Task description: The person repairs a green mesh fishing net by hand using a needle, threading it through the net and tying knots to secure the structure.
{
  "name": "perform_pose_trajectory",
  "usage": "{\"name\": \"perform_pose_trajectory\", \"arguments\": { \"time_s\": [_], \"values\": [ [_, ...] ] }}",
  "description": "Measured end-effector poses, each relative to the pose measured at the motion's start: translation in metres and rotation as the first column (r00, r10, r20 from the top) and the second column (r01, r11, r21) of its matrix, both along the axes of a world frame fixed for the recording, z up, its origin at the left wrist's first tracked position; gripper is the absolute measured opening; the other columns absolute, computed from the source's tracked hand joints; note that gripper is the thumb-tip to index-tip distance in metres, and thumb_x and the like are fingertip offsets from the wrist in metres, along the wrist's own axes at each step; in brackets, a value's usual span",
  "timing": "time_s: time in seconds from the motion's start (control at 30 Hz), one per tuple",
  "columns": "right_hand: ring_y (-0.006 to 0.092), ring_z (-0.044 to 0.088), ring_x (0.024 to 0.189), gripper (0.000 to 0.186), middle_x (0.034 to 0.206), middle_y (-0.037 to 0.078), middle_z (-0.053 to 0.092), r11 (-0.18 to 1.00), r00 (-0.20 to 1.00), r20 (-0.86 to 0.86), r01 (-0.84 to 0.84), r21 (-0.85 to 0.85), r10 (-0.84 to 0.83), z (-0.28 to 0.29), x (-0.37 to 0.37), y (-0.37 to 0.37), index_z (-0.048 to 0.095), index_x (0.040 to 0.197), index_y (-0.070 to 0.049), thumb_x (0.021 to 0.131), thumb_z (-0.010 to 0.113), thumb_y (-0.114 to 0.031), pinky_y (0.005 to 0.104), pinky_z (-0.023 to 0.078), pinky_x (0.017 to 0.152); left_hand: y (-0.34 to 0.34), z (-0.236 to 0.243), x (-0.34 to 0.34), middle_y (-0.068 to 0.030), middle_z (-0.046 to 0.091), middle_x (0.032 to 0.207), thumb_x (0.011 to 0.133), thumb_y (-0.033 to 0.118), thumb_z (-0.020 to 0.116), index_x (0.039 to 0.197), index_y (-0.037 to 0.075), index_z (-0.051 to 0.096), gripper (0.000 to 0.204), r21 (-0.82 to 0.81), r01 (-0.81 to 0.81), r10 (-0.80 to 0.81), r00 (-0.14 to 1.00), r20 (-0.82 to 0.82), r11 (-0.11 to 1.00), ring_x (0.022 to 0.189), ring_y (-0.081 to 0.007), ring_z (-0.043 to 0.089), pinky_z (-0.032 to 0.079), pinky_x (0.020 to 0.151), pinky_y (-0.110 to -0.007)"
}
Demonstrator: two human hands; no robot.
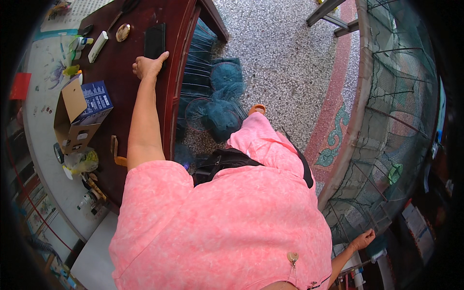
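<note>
On the dark red table [128, 55] lies a black smartphone [155, 39]. My left hand [148, 66] is at its near end, the thumb by its right corner and the other fingers curled at the left. At the lower right, my right hand [363, 239] is closed, its fingertips pressed together. It is beside the lower end of a long green net cage [386, 140] with thin dark hoops. Whatever those fingertips may pinch is too small to make out.
An opened cardboard box [77, 130] stands at the table's left, near a white stick-shaped case [98, 47] and a round gold-rimmed item [123, 32]. Teal netting [220, 113] is bunched beside the table on the speckled floor [275, 63]. A metal frame leg [323, 12] is at the top.
</note>
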State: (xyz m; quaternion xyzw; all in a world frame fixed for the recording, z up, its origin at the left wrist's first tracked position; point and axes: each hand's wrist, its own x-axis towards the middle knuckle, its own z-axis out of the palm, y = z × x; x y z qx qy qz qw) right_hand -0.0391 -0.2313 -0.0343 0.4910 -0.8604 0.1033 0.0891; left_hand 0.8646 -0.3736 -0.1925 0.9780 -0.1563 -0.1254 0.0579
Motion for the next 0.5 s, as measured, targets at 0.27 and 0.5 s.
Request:
{"name": "perform_pose_trajectory", "arguments": {
  "time_s": [0.27, 0.5],
  "values": [
    [0.0184, 0.060, 0.077, 0.024, 0.089, 0.011, 0.061, 1.000, 1.000, -0.003, 0.013, 0.016, -0.013, 0.001, 0.000, 0.001, 0.055, 0.100, 0.001, 0.092, 0.054, -0.021, 0.0273, 0.048, 0.070, -0.003, 0.008, -0.023, -0.0272, 0.036, 0.129, 0.057, 0.058, 0.077, 0.126, -0.014, 0.032, 0.109, -0.042, -0.175, 0.177, 0.984, 0.031, 0.984, 0.121, -0.0354, 0.037, 0.041, 0.096, -0.040],
    [0.0185, 0.060, 0.079, 0.026, 0.090, 0.011, 0.062, 0.999, 0.999, -0.018, 0.034, 0.011, -0.034, 0.002, 0.007, -0.002, 0.055, 0.100, 0.001, 0.092, 0.054, -0.024, 0.0282, 0.049, 0.070, -0.003, 0.007, -0.019, -0.0258, 0.040, 0.126, 0.056, 0.058, 0.077, 0.124, -0.014, 0.036, 0.106, -0.023, -0.156, 0.157, 0.986, 0.059, 0.988, 0.118, -0.0352, 0.041, 0.042, 0.096, -0.039]
  ]
}}
